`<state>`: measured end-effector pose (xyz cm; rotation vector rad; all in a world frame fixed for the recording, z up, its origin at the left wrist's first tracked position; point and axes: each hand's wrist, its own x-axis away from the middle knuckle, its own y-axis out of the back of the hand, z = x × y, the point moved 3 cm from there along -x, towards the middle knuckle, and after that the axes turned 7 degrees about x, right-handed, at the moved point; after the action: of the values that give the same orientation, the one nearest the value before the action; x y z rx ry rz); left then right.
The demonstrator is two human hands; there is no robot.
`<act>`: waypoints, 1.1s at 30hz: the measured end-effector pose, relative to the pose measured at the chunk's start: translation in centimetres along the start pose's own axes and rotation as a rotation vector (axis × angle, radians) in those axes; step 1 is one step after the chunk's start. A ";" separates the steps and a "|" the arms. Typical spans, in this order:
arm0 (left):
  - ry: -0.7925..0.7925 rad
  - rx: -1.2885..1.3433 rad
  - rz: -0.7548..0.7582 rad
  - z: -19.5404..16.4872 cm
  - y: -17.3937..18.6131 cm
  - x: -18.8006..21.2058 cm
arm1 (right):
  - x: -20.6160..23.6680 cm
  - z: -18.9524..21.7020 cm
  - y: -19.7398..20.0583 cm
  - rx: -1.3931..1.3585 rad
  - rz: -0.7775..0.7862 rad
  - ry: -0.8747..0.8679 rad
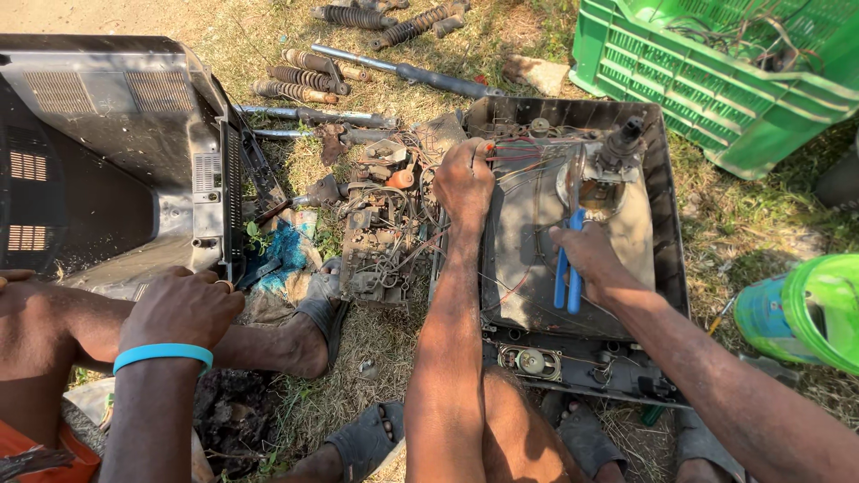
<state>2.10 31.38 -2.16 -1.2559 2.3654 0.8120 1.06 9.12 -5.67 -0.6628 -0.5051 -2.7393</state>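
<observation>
- While the tube [573, 241] is lying face-down in its frame [667, 224] ahead of the person, the right hand [591, 255] is gripping pliers [569, 268], jaws pointing away toward the neck [622, 148].
- The left hand [463, 179] is closing on wires [519, 152] just left, equally near.

Blue-handled pliers [566, 268], green crate [716, 80]

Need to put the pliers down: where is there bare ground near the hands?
Free: dry grass between the TV chassis and the green bucket, below the green crate. Crowded: circuit boards and wires left of the left hand; right hand holds blue pliers.
</observation>
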 end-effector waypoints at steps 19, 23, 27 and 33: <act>0.279 -0.137 -0.146 5.0 2.2 -1.3 | -3.8 4.5 0.4 -0.112 0.035 -0.120; 0.371 -0.104 -0.254 7.7 8.8 0.0 | -1.8 0.6 -2.3 -0.016 0.118 -0.056; 0.569 -0.207 -0.234 9.6 15.0 2.4 | 4.3 -7.0 -6.5 -0.060 0.372 -0.006; -0.138 -0.526 -0.256 5.5 17.2 5.1 | 12.0 -12.7 -6.5 -0.092 0.500 -0.123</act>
<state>-14.87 39.19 -3.62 -1.5943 1.8884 1.4355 -16.36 7.78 -12.20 -0.8526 -0.2006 -2.2700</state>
